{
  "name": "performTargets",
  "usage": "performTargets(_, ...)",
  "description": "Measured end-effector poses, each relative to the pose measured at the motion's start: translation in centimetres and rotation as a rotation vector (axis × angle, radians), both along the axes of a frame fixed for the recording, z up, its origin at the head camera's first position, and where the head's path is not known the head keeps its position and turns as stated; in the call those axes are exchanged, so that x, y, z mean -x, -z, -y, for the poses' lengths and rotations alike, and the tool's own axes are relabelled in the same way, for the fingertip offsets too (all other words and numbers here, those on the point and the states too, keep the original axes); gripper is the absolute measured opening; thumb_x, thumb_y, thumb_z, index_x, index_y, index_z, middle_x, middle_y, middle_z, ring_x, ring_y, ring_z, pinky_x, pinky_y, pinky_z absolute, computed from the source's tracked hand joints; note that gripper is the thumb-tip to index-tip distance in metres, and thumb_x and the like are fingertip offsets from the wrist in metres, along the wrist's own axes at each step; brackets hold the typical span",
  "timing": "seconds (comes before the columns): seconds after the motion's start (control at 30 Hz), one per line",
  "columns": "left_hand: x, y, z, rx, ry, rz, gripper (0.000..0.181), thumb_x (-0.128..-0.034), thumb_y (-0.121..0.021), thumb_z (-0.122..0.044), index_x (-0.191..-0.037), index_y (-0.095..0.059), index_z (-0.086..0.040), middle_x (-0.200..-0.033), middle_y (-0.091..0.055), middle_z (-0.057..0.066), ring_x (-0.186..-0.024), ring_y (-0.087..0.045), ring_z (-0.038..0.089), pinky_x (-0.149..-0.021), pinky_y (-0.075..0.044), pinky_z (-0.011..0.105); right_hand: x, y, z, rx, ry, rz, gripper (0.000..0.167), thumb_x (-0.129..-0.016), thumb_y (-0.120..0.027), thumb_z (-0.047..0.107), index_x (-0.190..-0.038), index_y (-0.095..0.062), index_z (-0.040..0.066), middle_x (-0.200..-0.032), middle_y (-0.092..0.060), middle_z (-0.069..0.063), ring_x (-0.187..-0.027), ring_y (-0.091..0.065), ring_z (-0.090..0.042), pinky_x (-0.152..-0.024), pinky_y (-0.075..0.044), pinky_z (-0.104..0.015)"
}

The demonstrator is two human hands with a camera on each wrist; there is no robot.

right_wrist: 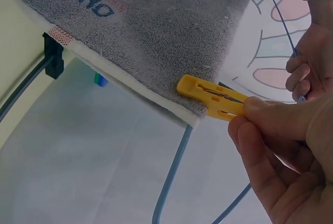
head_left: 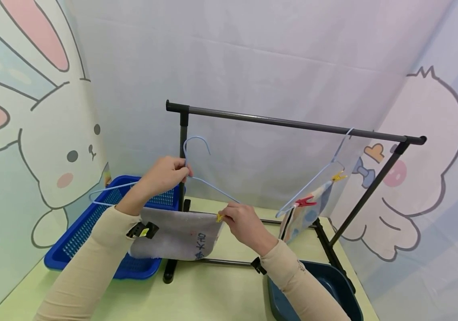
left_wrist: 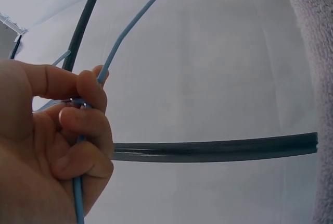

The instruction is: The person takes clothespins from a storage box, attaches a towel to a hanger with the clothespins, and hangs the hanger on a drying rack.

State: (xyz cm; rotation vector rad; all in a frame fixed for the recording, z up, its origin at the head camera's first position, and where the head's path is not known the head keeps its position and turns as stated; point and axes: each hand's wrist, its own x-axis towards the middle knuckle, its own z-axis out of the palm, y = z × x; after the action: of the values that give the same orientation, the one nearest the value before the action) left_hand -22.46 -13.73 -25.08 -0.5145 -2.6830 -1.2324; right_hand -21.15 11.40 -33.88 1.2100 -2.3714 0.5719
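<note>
My left hand (head_left: 164,176) grips the blue hanger (head_left: 214,187) at the base of its hook; the left wrist view shows the fingers (left_wrist: 86,125) curled round the wire. A grey towel (head_left: 180,234) with dark lettering hangs from the hanger's lower part. At the towel's right upper corner my right hand (head_left: 249,225) pinches a yellow clothespin (head_left: 219,217). In the right wrist view the clothespin (right_wrist: 210,96) sits over the corner of the towel (right_wrist: 156,36), with thumb and forefinger on its handle end.
A black rack's top bar (head_left: 269,120) runs behind the hands. On its right side hangs another blue hanger (head_left: 309,183) with a patterned cloth (head_left: 307,216), a red clothespin (head_left: 306,201) and a yellow one. A blue basket (head_left: 66,240) stands left, a dark teal basin (head_left: 274,296) front right.
</note>
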Motion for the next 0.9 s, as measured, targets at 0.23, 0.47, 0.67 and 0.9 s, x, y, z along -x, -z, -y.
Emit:
performTargets(0.23, 0.03, 0.04, 0.12, -0.009, 0.001, 0.011, 0.025, -0.0952, -0.042, -0.01, -0.086, -0.065, -0.004, -0.078, -0.058, 0.01, -0.073, -0.047, 0.025, -0.063, -0.036, 0.034, 0.1, -0.01, -0.12, 0.016, -0.004, 0.005, 0.011, -0.083, -0.069, -0.003, -0.09, -0.073, 0.005, -0.081, -0.065, -0.004, -0.068, -0.062, -0.012, -0.061, -0.048, -0.021)
performTargets(0.47, 0.03, -0.23, 0.26, -0.004, 0.002, 0.022, 0.025, -0.0955, -0.042, -0.01, -0.088, -0.064, -0.004, -0.08, -0.058, 0.011, -0.076, -0.047, 0.026, -0.065, -0.036, 0.035, 0.06, -0.18, -0.27, 0.026, -0.01, -0.007, 0.014, -0.081, -0.07, -0.006, -0.089, -0.074, 0.004, -0.08, -0.064, -0.002, -0.065, -0.061, -0.011, -0.059, -0.048, -0.02)
performTargets(0.67, 0.0, -0.28, 0.32, -0.003, -0.001, 0.021, 0.024, -0.0956, -0.042, -0.01, -0.09, -0.065, -0.004, -0.076, -0.056, 0.01, -0.073, -0.045, 0.024, -0.063, -0.035, 0.034, -0.11, -0.3, -0.3, -0.003, -0.018, -0.039, 0.016, -0.08, -0.071, -0.005, -0.094, -0.073, 0.002, -0.083, -0.065, -0.005, -0.066, -0.061, -0.011, -0.06, -0.048, -0.02)
performTargets(0.9, 0.02, -0.13, 0.48, -0.015, -0.009, 0.024, 0.025, -0.0954, -0.042, -0.01, -0.094, -0.066, -0.002, -0.077, -0.056, 0.009, -0.073, -0.045, 0.024, -0.064, -0.036, 0.034, -0.25, -0.36, -0.48, -0.042, 0.024, -0.042, 0.025, -0.08, -0.072, -0.004, -0.104, -0.07, 0.002, -0.09, -0.064, -0.006, -0.071, -0.062, -0.012, -0.063, -0.05, -0.02)
